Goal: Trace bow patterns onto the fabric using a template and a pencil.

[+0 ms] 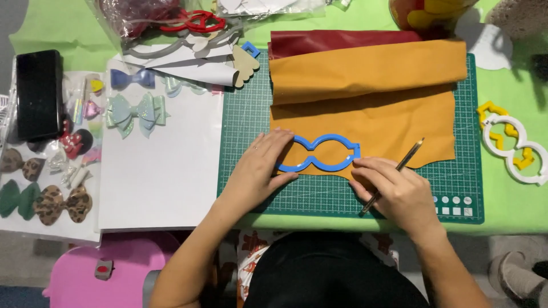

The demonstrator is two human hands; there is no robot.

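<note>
- The left hand (260, 171) lies flat with its fingers spread, pressing on the left lobe of a blue plastic bow-shaped outline template (319, 153); it grips nothing.
- The right hand (394, 191) has its fingertips pressed down just below the template's right end; a thin dark pencil (397, 171) is tucked between its fingers, slanting up and away from the hand.
- The template rests on the lower edge of a mustard-yellow sheet of faux leather (371, 114), whose far part is folded over into a roll; a dark red sheet (342, 40) shows beyond that roll.
- Under both hands lies a green gridded cutting mat (245, 114), set on a light green desk (502, 205).
- Left of the left hand is a white board (165, 171); beyond it, finished bows, among them a mint glitter bow (137, 114) and a leopard-print bow (63, 203).
- Well to the right of the right hand lie a white ring-shaped template and a yellow template (514, 151), overlapping.
</note>
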